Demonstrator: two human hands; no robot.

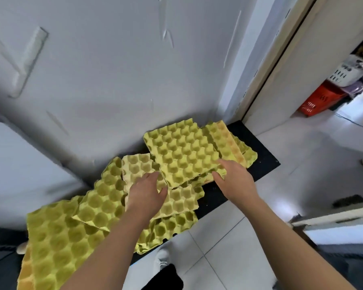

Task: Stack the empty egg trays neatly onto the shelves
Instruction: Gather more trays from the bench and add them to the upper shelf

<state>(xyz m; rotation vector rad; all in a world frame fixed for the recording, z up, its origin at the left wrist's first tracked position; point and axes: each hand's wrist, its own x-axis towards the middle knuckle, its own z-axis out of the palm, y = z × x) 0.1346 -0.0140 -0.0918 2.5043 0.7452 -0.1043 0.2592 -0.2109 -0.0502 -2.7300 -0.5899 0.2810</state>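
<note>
Several empty yellow-green egg trays lie scattered on a black mat (260,151) at the foot of a white wall. The top tray (182,151) lies tilted over others. My right hand (233,181) grips its near right corner, thumb under the edge. My left hand (147,193) rests palm down on a paler tray (176,201), fingertips at the top tray's near left edge. More trays (57,239) overlap toward the lower left, and another stack (237,143) shows behind the top tray. No shelf is in view.
White tiled floor (291,185) spreads to the right. A door frame (266,70) stands at the upper right, with a red crate (321,99) and a white basket (348,74) beyond it. My shoe (162,258) shows near the bottom.
</note>
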